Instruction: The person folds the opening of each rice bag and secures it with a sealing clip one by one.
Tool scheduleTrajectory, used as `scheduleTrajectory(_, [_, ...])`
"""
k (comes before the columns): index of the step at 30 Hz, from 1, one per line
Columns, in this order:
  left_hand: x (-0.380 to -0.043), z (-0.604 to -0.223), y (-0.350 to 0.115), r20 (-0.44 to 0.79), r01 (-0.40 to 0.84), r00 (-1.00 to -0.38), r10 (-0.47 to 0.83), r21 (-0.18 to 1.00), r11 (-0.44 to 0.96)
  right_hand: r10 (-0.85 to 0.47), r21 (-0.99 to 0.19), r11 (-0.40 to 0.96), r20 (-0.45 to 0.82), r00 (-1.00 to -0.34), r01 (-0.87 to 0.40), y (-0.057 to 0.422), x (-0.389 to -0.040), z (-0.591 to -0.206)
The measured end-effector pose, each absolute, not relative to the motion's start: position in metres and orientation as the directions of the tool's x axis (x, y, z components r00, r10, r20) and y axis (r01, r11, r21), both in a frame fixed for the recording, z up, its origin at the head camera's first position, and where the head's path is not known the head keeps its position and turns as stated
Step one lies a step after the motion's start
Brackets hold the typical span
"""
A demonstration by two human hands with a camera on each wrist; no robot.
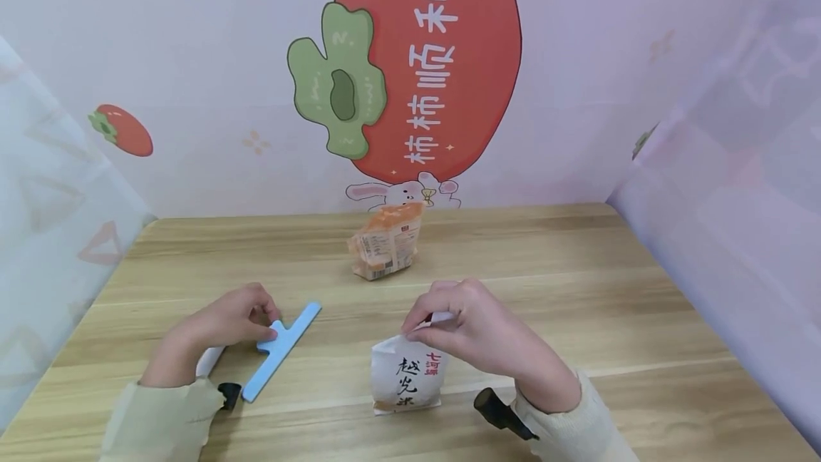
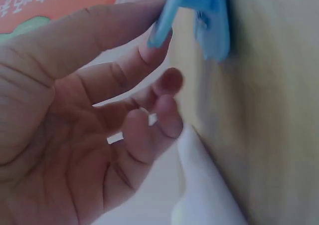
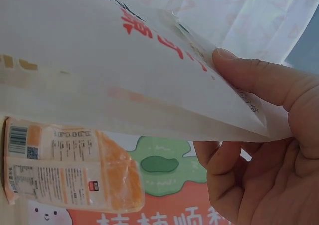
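Observation:
On the left, my left hand [image 1: 232, 316] pinches the short handle of a light blue bag sealing clip [image 1: 282, 353], whose long bar slants over the table. The left wrist view shows the clip's handle [image 2: 172, 18] between thumb and forefinger, the other fingers loosely bent. Right of centre, my right hand [image 1: 471, 326] grips the top of a small white rice bag [image 1: 393, 369] printed with black and red characters. Seen from the right wrist, the thumb lies on one face of the bag [image 3: 99, 40] and the fingers are behind its folded top edge.
An orange and clear plastic food package [image 1: 388, 241] stands farther back on the wooden table [image 1: 545, 255]. A white object [image 1: 210, 361] lies partly hidden under the left wrist. Printed cloth walls [image 1: 212, 34] close off the back and both sides.

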State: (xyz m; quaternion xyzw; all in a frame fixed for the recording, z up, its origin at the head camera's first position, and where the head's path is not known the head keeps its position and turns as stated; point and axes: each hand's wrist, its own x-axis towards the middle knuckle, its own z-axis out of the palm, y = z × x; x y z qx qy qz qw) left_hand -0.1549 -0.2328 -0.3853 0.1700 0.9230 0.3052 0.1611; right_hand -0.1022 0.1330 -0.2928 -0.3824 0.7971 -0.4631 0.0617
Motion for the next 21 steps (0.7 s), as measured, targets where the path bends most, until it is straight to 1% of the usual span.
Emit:
scheduleTrajectory(4, [-0.153, -0.381, -0.231, -0.197, 0.236, -0.869, 0.454, 0.642, 0.73, -0.668, -0.794, 0.278, 0.244, -0.703, -0.541, 0.133, -0.102, -0.293])
scheduleTrajectory(10, [-0.159, -0.383, -0.233, -0.188, 0.262, -0.841, 0.507, 0.679, 0.686, -0.666, -0.795, 0.291, 0.231, -0.709, -0.532, 0.132, -0.103, -0.292])
scheduleTrajectory(15, [-0.159, -0.381, -0.229, -0.222, 0.201, -0.862, 0.455, 0.674, 0.71, -0.667, -0.808, 0.291, 0.213, -0.714, -0.513, 0.132, -0.103, -0.293])
scheduleTrajectory(18, [-0.158, -0.379, -0.224, -0.204, 0.201, -0.882, 0.425, 0.653, 0.731, -0.664, -0.809, 0.29, 0.215, -0.716, -0.512, 0.132, -0.104, -0.293])
scheduleTrajectory(21, [-0.158, -0.379, -0.221, -0.19, 0.21, -0.884, 0.428, 0.655, 0.726, -0.665, -0.799, 0.293, 0.224, -0.712, -0.525, 0.132, -0.104, -0.293])
